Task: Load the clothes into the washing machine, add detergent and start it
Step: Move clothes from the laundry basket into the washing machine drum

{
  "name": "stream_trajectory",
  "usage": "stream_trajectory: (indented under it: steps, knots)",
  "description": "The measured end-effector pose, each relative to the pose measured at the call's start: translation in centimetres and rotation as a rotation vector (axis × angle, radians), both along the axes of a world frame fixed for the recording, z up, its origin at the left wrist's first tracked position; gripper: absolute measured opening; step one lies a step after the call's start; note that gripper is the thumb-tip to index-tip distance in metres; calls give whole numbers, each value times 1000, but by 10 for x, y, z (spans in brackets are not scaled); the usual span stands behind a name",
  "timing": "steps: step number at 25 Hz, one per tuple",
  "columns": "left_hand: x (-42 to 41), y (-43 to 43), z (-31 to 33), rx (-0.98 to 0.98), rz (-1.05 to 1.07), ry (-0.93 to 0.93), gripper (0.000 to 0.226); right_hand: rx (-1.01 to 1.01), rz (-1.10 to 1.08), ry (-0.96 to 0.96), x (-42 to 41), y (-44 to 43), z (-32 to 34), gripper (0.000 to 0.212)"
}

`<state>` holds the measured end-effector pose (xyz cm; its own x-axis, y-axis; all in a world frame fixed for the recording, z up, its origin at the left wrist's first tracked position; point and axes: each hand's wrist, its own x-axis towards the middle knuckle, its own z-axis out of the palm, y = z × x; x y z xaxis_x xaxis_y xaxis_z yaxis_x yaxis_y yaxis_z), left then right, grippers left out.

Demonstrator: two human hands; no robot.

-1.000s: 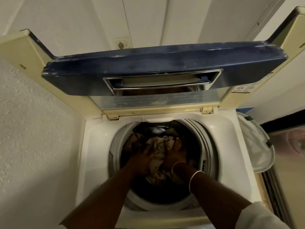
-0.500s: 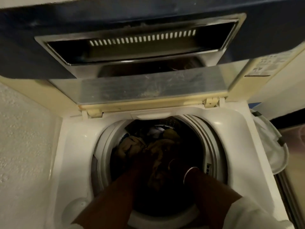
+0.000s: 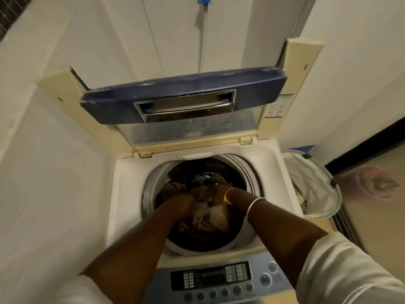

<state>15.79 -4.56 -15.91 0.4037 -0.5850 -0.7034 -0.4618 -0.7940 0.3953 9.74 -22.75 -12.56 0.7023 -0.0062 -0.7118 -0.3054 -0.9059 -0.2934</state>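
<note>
A white top-loading washing machine stands with its blue-edged lid folded up at the back. Inside the round drum lie clothes, brown and pale pieces bunched together. Both my arms reach down into the drum. My left hand grips the bunched cloth on its left side. My right hand, with bangles at the wrist, is closed on the cloth on its right side. The control panel with buttons lies at the machine's front edge, below my arms.
A white mesh laundry basket stands right of the machine, with some pale cloth in it. A textured white wall runs close along the left. A hose with a blue fitting hangs on the wall behind. A shiny surface lies far right.
My head has pulled back and up, so the control panel and the wall behind now show. Both hands remain in the drum, now closed on the bunched clothes rather than pressing them.
</note>
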Motion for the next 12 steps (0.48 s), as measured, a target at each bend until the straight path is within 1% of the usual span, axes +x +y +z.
stream_trajectory:
  steps: [1, 2, 4, 5, 6, 8, 10, 12]
  knots:
    - [0, 1, 12, -5, 14, -30, 77, 60, -26, -81, -6, 3, 15, 54]
    - [0, -3, 32, -23, 37, -63, 77, 100, -108, -115, -8, 6, 30, 54]
    - [-9, -13, 66, -120, 89, -170, 45, 86, -171, -133, -20, 6, 48, 47]
    - [-15, -21, 79, -216, 133, -230, 31, 87, -194, -152, -30, 2, 61, 44]
    - [-24, -28, 94, -284, 175, -276, 24, 96, -233, -170, -37, -4, 66, 43]
    - [-38, -46, 110, -372, 198, -393, 25, 100, -310, -280, -55, -18, 81, 38]
    - [-57, -72, 124, -444, 215, -487, 26, 107, -400, -446, -78, -39, 91, 30]
    - [-78, -105, 134, -533, 202, -571, 26, 112, -476, -601, -105, -70, 101, 30]
